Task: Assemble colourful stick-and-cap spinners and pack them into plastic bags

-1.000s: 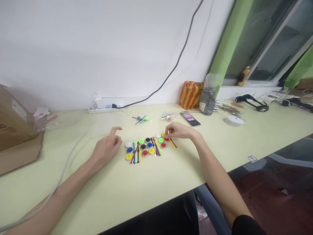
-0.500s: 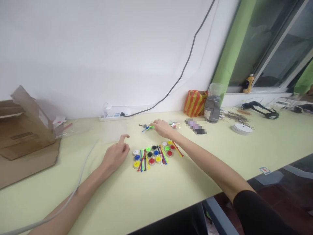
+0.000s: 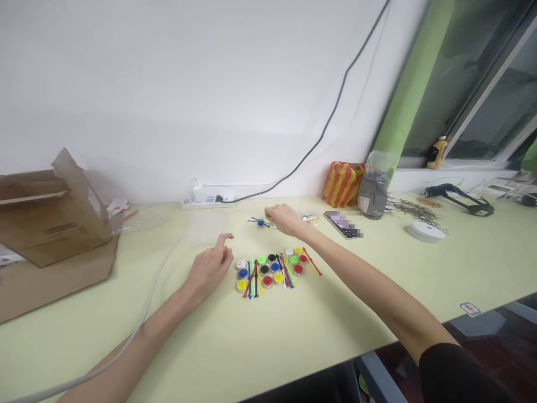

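1. Standing at the left edge of the frame, the cardboard box (image 3: 75,224) is taking up one end of the pale table (image 3: 319,324).
2. Left hand (image 3: 210,268) is lying left of centre, index finger extending, the others curling inward; nothing is showing in its grasp.
3. Round pieces (image 3: 267,281) and thin sticks (image 3: 256,284) are lying in alternating groups below centre, near that hand. Pieces are looking light, hard, perhaps slippery; rim grip probably best. Sticks are looking slim, slightly bendy; mid-length pinch should suit.
4. Blue spoked piece (image 3: 260,223) is lying above them; its arms are looking fragile, so holding the hub seems safer.
5. Right hand (image 3: 286,219) is reaching just beside it, fingertips narrowly spaced; cannot tell whether they are holding anything.
6. Phone (image 3: 342,225) is lying further right.
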{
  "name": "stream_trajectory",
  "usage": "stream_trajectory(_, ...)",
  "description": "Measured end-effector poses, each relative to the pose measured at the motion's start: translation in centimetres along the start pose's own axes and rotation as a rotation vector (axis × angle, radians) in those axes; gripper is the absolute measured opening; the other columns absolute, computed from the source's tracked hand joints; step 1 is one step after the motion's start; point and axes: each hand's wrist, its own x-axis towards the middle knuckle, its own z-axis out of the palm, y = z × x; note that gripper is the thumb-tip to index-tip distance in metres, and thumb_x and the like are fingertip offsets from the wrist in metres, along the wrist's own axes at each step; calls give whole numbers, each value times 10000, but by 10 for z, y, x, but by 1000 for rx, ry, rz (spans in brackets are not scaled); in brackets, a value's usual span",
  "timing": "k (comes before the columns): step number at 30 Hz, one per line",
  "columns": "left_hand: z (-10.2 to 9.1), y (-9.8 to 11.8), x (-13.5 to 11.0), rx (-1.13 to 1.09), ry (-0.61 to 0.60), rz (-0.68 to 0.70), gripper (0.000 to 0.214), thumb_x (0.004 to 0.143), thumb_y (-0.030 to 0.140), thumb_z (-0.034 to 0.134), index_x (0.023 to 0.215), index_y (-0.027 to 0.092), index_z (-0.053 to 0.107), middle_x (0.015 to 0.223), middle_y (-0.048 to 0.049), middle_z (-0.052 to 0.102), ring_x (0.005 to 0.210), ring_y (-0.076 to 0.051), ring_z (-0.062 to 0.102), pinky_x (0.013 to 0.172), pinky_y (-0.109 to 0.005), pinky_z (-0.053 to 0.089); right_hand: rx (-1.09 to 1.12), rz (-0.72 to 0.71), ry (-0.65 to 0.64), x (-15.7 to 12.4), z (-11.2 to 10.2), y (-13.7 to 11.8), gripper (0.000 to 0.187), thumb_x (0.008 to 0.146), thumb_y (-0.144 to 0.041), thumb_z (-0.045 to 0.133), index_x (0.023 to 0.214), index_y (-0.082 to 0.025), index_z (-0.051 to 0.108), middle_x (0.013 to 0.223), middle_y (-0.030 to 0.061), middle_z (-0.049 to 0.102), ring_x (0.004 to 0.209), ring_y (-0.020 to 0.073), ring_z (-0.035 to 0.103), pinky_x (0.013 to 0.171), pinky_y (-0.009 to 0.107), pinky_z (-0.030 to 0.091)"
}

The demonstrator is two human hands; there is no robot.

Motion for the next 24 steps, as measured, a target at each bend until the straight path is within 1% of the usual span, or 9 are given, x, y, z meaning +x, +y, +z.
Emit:
stream_trajectory(2,-1,7,-3,-30,13,21,303,996,353,288,1248,242,413,629,69,532,584,-180,549,628,-282,350,103,12,66,-14,-14,-14,153,1034,-117,404,1118,-166,521,941,76,685,843,200,600,725,280,355)
stream_trajectory(4,-1,15,-7,-65,26,51,327,1002,424,308,1251,238,412,657,70,522,583,-167,552,631,-277,366,379,-2,164,-31,-24,-34,111,1045,-168,405,1114,-189,489,874,29,670,760,170,586,676,253,359)
stream_trajectory(6,-2,24,-11,-95,42,90,382,990,478,355,1286,239,388,719,59,544,591,-159,557,638,-276,387,596,-34,218,-48,-30,-58,56,1026,-190,434,1048,-211,481,828,-1,647,721,156,576,661,240,367)
stream_trajectory(8,-1,31,-15,-121,35,143,398,975,491,390,1284,239,377,793,37,589,626,-167,586,637,-278,402,716,-51,227,-63,-32,-81,29,1003,-197,456,996,-223,467,774,-19,617,685,153,559,645,240,366)
stream_trajectory(12,-2,36,-19,-146,-15,206,225,987,440,367,1067,239,427,795,14,637,643,-187,635,604,-279,397,974,-48,168,-80,-31,-106,57,1020,-273,437,975,-238,435,725,-45,595,574,137,506,572,233,355)
stream_trajectory(15,-3,38,-20,-129,17,247,197,997,403,343,993,233,443,760,6,638,629,-186,631,605,-284,398,1195,-70,141,-82,-31,-107,179,1022,-395,483,961,-234,434,739,-26,624,612,143,545,570,226,384)
stream_trajectory(20,-5,46,-23,-213,-17,358,151,977,334,348,902,232,430,734,2,649,614,-167,611,611,-281,422,1569,-195,-126,-83,-28,-92,368,959,-565,560,946,-222,428,673,-23,604,546,136,542,515,217,408)
stream_trajectory(22,-6,46,-24,-231,-4,404,162,970,306,324,887,229,440,701,10,614,583,-153,567,613,-279,419,1588,-166,-87,-86,-26,-75,387,934,-569,591,938,-219,425,606,-47,556,512,128,517,522,219,408)
stream_trajectory(24,-9,43,-24,-214,35,395,177,957,302,311,878,225,451,653,24,556,534,-139,497,590,-274,396,1472,-51,32,-92,-22,-49,341,943,-524,579,956,-221,423,595,-52,551,499,127,499,521,218,391)
